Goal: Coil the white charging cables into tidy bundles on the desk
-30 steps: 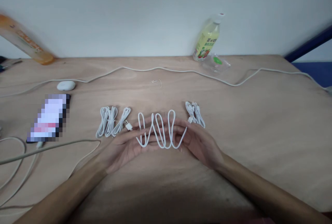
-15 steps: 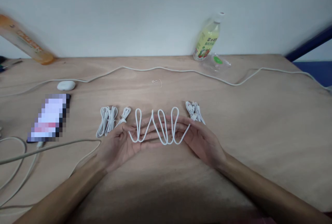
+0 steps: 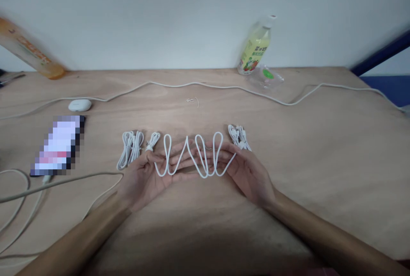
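A white cable (image 3: 201,156) lies in loose zigzag loops across my fingers, between my two hands. One end runs under the thumb of my left hand (image 3: 144,180), which supports the loops with its fingers stretched to the right. My right hand (image 3: 251,175) holds the other end by its thumb, its fingers extended left behind the loops. The fingers of both hands overlap in the middle. Beyond my left hand lie bundled white cables (image 3: 130,148) and a smaller tied bundle (image 3: 153,140). Another white cable bundle (image 3: 238,135) sits just past my right hand, partly covered by it.
A phone (image 3: 59,143) with a plugged-in cord and a white earbud case (image 3: 80,105) lie at left. A long white cord (image 3: 237,87) crosses the wooden table (image 3: 320,161). Bottles (image 3: 256,50) stand by the wall, one beside a clear plastic wrapper (image 3: 270,79). Small ties (image 3: 192,100) lie mid-table.
My left hand has shifted slightly left, and the cable's loops are spread a little wider. My right hand is nearly still. The whole view has drifted slightly.
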`<state>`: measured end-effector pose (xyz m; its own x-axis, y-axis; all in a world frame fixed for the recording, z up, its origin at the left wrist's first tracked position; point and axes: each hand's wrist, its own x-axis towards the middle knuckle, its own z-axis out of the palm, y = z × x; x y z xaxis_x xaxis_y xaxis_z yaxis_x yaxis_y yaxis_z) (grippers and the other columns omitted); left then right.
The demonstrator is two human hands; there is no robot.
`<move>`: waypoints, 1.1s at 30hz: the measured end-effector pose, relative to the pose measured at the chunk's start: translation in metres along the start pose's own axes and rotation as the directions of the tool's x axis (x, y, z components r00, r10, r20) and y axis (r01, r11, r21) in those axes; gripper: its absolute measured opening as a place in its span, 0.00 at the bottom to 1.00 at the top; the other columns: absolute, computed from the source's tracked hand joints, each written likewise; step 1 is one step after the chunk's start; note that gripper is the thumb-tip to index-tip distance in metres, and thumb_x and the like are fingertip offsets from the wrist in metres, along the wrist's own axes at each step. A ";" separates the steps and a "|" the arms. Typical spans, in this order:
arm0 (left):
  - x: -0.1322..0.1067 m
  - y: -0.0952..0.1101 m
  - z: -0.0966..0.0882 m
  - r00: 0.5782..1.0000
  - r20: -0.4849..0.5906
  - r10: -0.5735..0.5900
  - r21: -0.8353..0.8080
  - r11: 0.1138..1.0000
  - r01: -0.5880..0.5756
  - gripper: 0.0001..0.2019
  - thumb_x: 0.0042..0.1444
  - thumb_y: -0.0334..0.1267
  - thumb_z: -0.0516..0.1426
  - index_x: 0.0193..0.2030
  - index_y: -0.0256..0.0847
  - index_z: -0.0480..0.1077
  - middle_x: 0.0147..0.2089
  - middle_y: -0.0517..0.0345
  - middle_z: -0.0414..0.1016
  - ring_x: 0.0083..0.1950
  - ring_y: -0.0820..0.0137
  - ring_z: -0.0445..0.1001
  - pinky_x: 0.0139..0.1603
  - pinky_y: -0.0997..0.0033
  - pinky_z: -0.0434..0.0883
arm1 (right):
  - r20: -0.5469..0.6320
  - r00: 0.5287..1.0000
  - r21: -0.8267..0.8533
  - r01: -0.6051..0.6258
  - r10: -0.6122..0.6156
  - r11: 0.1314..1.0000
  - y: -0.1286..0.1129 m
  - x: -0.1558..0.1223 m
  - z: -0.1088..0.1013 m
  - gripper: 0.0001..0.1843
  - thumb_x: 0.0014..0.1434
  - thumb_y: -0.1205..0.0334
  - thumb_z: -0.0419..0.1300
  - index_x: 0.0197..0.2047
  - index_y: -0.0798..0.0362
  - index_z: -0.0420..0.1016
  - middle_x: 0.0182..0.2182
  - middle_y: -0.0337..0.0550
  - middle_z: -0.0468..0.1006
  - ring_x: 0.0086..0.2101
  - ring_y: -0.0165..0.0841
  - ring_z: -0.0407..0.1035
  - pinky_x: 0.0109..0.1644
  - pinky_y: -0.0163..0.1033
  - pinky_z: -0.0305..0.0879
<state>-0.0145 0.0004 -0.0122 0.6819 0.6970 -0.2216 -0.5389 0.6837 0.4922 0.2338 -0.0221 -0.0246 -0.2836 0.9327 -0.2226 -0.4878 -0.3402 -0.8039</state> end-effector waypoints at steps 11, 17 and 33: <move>0.003 0.001 0.008 1.000 0.022 0.000 0.075 0.997 -0.001 0.33 0.63 0.33 0.49 0.74 0.32 0.71 0.70 0.41 0.79 0.77 0.45 0.70 0.79 0.39 0.60 | 0.094 0.995 -0.182 0.062 -0.045 0.981 0.007 -0.004 0.000 0.25 0.72 0.37 0.60 0.55 0.47 0.86 0.55 0.50 0.87 0.56 0.48 0.78 0.63 0.57 0.71; 0.002 -0.004 0.002 0.997 0.071 -0.025 0.117 0.993 0.017 0.33 0.63 0.34 0.50 0.76 0.34 0.69 0.70 0.41 0.80 0.73 0.43 0.75 0.78 0.39 0.60 | 0.140 0.989 -0.386 0.102 -0.052 0.917 0.011 -0.019 -0.001 0.23 0.78 0.43 0.55 0.65 0.42 0.81 0.65 0.50 0.76 0.66 0.46 0.68 0.71 0.58 0.67; -0.009 -0.028 -0.002 0.983 0.063 -0.173 0.314 0.938 0.145 0.32 0.67 0.36 0.56 0.78 0.46 0.67 0.52 0.47 0.88 0.51 0.50 0.87 0.60 0.47 0.75 | 0.094 0.986 -0.488 0.169 -0.140 0.856 0.030 -0.030 0.006 0.21 0.67 0.55 0.74 0.59 0.44 0.74 0.41 0.39 0.82 0.38 0.34 0.80 0.41 0.41 0.81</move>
<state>-0.0061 -0.0243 -0.0258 0.7946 0.5532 -0.2502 -0.2513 0.6748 0.6939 0.2221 -0.0609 -0.0389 -0.2887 0.9559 -0.0545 -0.0627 -0.0757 -0.9952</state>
